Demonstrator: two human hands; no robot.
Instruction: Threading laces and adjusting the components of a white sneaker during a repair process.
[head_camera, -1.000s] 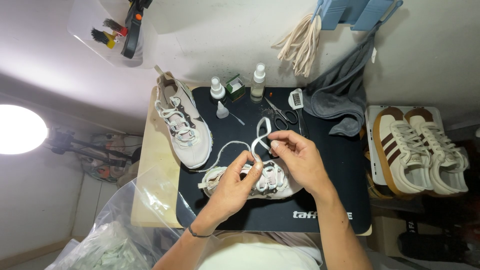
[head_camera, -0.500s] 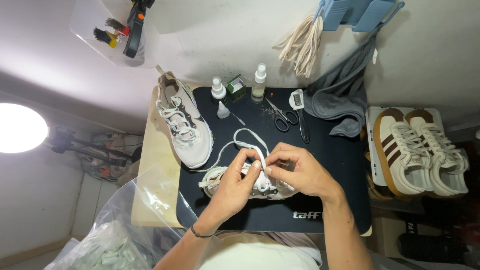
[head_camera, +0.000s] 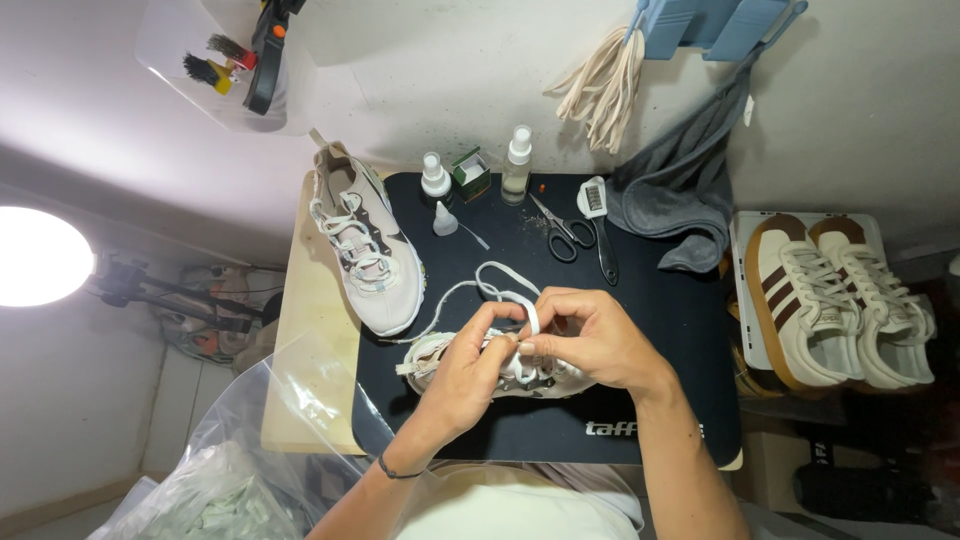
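A pale sneaker (head_camera: 430, 362) lies on its side on the black mat (head_camera: 660, 330), mostly covered by my hands. My left hand (head_camera: 468, 372) rests on the sneaker's upper, fingers curled around it. My right hand (head_camera: 590, 338) pinches a white shoelace (head_camera: 497, 283) between thumb and fingers just above the eyelets. The lace loops out toward the mat's middle and trails left. A second matching sneaker (head_camera: 362, 240) stands upright at the mat's left edge, laced.
Two spray bottles (head_camera: 516, 164), a small dropper bottle (head_camera: 444, 220), scissors (head_camera: 562, 230) and a brush (head_camera: 598, 222) lie at the mat's back. A grey cloth (head_camera: 680, 190) hangs right. A brown-striped pair of shoes (head_camera: 830, 300) sits far right. A plastic bag (head_camera: 250, 450) lies at front left.
My right hand has come down from holding the lace raised to the sneaker's eyelets. The lace loop has shrunk and settled lower on the mat.
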